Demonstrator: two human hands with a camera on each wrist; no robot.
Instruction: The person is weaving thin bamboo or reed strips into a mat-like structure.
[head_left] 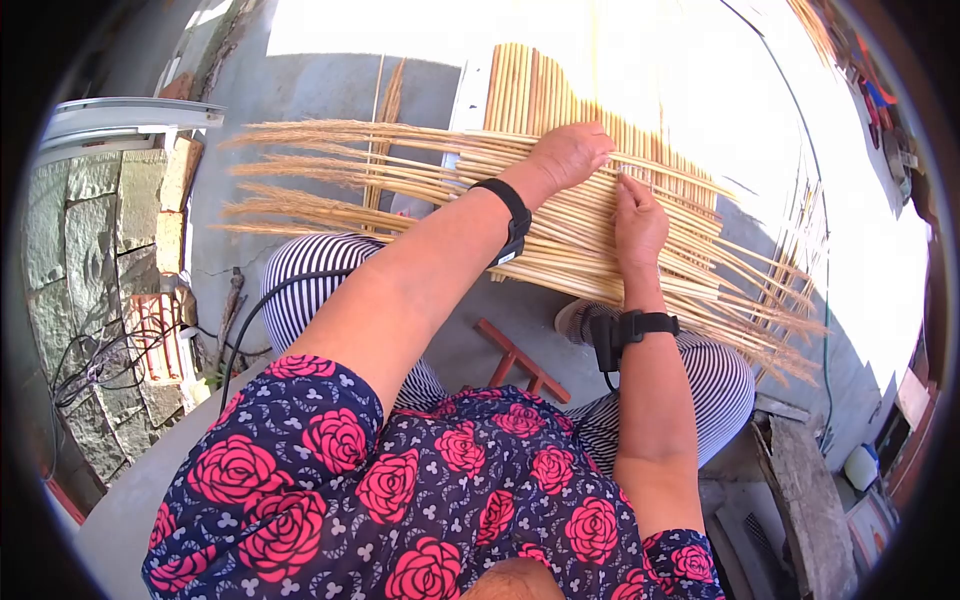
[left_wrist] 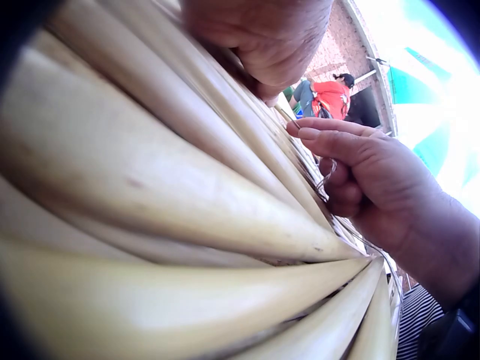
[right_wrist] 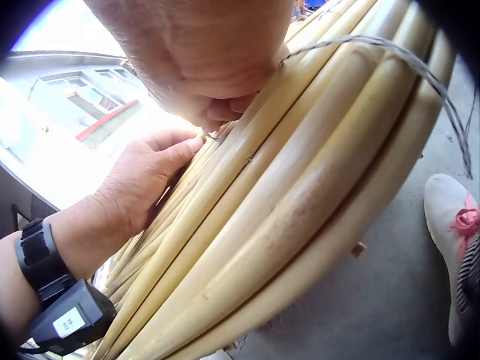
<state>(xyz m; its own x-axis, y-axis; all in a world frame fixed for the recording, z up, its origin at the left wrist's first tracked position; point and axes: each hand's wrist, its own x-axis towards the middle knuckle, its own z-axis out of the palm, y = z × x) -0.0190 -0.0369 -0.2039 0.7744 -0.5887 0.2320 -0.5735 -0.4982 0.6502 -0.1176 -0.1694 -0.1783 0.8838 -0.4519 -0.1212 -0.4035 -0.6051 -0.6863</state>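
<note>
A mat of straw-coloured reed stalks (head_left: pixel 560 225) lies across the lap, feathery plumes (head_left: pixel 300 205) fanning out at both ends. At the mat's upper part, my left hand (head_left: pixel 575 155) grips the stalks; in the right wrist view its thumb lies along them. My right hand (head_left: pixel 640 225) is just right of it, close over the stalks. Seen from the left wrist, the right thumb and forefinger pinch thin twine (left_wrist: pixel 328 176), which also loops by the curled fingers. A twisted grey cord (right_wrist: pixel 420 66) crosses the nearest stalks in the right wrist view.
A red metal frame (head_left: pixel 520 360) stands on the floor between the legs. Stone blocks (head_left: pixel 95 230) and cables lie at left, weathered wood (head_left: pixel 805 490) at lower right. In the left wrist view, a person in red (left_wrist: pixel 330 97) is farther off.
</note>
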